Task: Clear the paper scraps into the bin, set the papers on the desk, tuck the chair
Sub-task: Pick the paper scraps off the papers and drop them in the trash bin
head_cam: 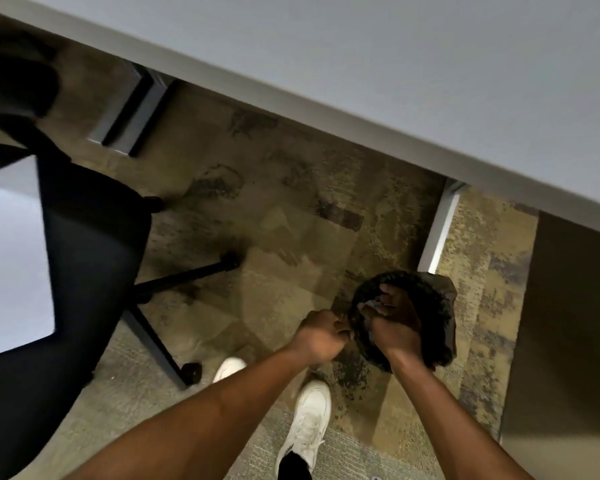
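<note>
A small round bin lined with a black bag stands on the carpet beside the desk leg. My right hand is over its mouth, fingers curled round crumpled pale paper scraps. My left hand is fisted at the bin's left rim and seems to pinch the bag's edge. The grey desk spans the top of the view. A black office chair stands at the left, pulled out from the desk. White papers show at the far left, over the chair.
A white desk leg rises just behind the bin. A dark cabinet side fills the right edge. The chair's star base and casters reach toward my white shoes. Patterned carpet lies between chair and bin.
</note>
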A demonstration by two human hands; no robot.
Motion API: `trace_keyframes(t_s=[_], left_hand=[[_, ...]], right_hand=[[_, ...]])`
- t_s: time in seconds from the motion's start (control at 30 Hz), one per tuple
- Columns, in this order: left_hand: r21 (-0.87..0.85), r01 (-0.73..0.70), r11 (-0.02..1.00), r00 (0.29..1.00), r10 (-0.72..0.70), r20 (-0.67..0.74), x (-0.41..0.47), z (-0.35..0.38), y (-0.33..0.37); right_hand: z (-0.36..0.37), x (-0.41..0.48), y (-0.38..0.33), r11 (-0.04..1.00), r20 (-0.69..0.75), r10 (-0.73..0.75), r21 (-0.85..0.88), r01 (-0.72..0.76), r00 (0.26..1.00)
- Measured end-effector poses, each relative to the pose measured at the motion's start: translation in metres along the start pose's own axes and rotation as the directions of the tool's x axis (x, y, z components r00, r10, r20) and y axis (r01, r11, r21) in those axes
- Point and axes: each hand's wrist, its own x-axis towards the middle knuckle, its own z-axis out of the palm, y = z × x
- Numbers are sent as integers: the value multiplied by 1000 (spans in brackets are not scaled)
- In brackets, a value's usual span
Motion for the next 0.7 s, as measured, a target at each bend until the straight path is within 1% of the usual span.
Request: trace_keyframes(t_s=[0.07,0.13,0.2,0.23,0.3,0.33,0.43,0.5,0.57,0.63,0.7], left_hand=[[-56,27,998,998,-30,-54,-16,-23,-10],[-89,17,996,991,-29,-132,-33,-50,-25],[-114,9,993,979,-32,-202,-53,-77,-38],[-124,11,992,969,-41,-243,-63,-90,-46],[-141,28,990,938,-75,-339,-82,-116,-59],[-149,40,988,922,-94,-377,-93,-130,-66],[-194,47,980,855,-140,-499,-128,-178,-94],[-192,62,979,773,-169,-612,-153,-207,-116],[-171,97,981,651,-192,-734,-181,-231,-139],[-170,142,975,477,-218,-851,-208,-254,-166],[-190,192,963,312,-244,-918,-229,-274,-195]], right_hand=[[14,-8,-30,999,9,-27,36,27,1000],[33,-17,-59,998,64,-60,-30,62,996],[52,-28,-89,988,166,-72,-121,93,984],[62,-34,-103,983,179,-124,-111,145,976],[81,-44,-132,970,179,-229,-39,239,957],[90,-51,-149,961,199,-262,-33,274,944],[124,-73,-194,923,307,-360,-22,385,881],[146,-87,-220,880,370,-437,-14,476,820],[169,-102,-244,831,426,-501,-6,557,753],[195,-116,-267,770,474,-563,3,638,677],[219,-130,-289,703,527,-605,1,711,597]])
